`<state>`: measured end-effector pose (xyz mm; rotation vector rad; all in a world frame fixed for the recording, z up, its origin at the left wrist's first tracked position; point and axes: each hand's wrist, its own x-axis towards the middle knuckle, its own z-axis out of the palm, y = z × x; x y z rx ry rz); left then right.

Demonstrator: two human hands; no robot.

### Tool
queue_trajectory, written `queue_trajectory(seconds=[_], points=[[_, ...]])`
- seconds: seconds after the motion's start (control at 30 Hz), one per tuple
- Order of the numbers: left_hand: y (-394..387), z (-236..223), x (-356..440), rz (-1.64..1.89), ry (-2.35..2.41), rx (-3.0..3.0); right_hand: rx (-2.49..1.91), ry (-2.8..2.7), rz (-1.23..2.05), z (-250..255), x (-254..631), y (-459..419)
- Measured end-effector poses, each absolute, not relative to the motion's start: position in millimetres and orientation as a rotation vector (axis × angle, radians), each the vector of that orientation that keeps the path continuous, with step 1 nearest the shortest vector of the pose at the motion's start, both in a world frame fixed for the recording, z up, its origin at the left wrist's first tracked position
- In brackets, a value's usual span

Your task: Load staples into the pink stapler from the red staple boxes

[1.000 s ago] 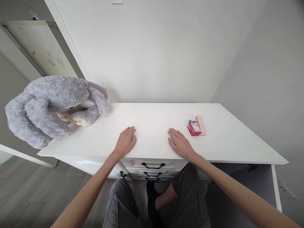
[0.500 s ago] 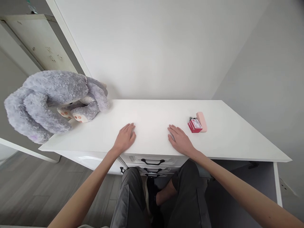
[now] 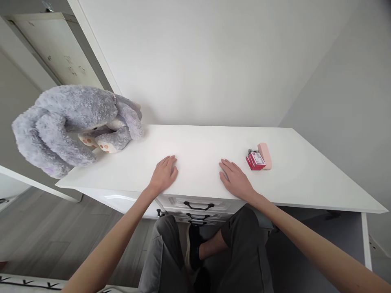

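Note:
My left hand (image 3: 164,174) lies flat on the white cabinet top (image 3: 195,146), fingers stretched out and holding nothing. Palm down on the same surface, my right hand (image 3: 236,178) also rests with its fingers extended. Just right of it sit small red-and-white boxes (image 3: 255,161), stacked together. Against their right side stands a pale pink case (image 3: 265,156). A small dark metallic item (image 3: 252,151) shows partly behind the boxes; its kind is unclear.
A large grey plush rabbit (image 3: 82,106) sits at the cabinet's left end, its ears hanging past the edge. Below the top are drawers with black handles (image 3: 199,206). At the right, a compartment (image 3: 324,240) stands open. A white wall (image 3: 214,61) rises behind.
The whole view has shifted slightly, so things appear a little farther right. Both hands stay flat on the cabinet top.

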<state>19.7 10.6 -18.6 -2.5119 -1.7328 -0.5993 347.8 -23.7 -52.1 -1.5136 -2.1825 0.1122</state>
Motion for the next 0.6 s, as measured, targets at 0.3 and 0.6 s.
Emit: queue_trajectory(seconds=[0.3, 0.6], points=[[10.7, -19.7, 19.2, -0.638, -1.727, -2.525, -1.509, -2.182, 0.105, -50.8, 348.1, -23.6], [12.1, -18.6, 17.8, -0.608, -1.722, -2.529, -1.524, -2.195, 0.09, -52.0, 347.5, -22.8]])
